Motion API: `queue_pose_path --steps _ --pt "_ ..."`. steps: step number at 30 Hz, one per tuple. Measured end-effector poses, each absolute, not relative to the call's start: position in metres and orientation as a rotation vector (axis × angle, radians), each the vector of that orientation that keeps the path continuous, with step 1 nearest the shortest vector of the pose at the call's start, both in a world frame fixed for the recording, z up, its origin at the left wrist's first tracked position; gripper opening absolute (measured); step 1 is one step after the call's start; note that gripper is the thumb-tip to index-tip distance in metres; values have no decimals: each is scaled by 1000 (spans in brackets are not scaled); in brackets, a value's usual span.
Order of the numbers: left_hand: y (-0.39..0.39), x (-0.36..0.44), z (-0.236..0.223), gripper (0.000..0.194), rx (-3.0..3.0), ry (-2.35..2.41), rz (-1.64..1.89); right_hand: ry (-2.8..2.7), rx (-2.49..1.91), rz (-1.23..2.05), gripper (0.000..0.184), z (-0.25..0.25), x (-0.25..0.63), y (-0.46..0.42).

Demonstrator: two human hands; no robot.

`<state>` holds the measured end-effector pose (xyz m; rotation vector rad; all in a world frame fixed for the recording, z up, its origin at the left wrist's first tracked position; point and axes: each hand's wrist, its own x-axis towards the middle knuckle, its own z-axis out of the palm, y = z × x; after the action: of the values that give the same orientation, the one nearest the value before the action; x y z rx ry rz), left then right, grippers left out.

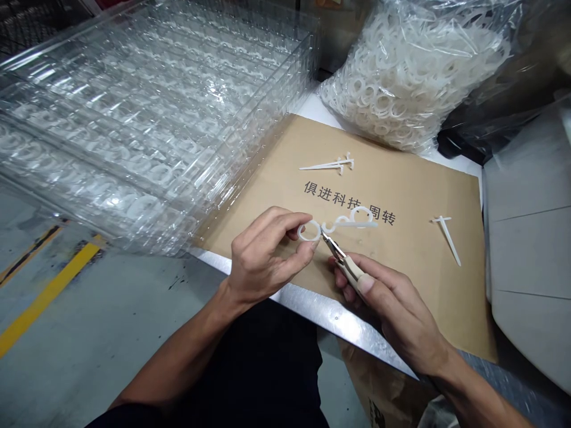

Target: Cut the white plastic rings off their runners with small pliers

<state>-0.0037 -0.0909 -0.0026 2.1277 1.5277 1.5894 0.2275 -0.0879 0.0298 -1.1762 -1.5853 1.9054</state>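
My left hand (265, 255) pinches a white plastic ring (308, 230) at the end of a moulded strip of rings (352, 219) that lies over a brown cardboard sheet (401, 273). My right hand (392, 309) is closed round the beige handles of small cutting pliers (341, 257). The pliers' tips sit right beside the held ring, at its joint with the strip.
A stack of clear plastic trays (147, 113) with white rings fills the left. A clear bag of white rings (414, 71) lies at the back right. Two cut white sprue pieces (330, 164) (448, 238) rest on the cardboard. The table's metal edge (330, 315) is near me.
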Motion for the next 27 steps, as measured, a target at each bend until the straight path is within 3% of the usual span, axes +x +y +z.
queue_pose_path --steps 27 --pt "-91 -3 -1 17 2143 1539 1570 -1569 -1216 1902 32 30 226 -89"
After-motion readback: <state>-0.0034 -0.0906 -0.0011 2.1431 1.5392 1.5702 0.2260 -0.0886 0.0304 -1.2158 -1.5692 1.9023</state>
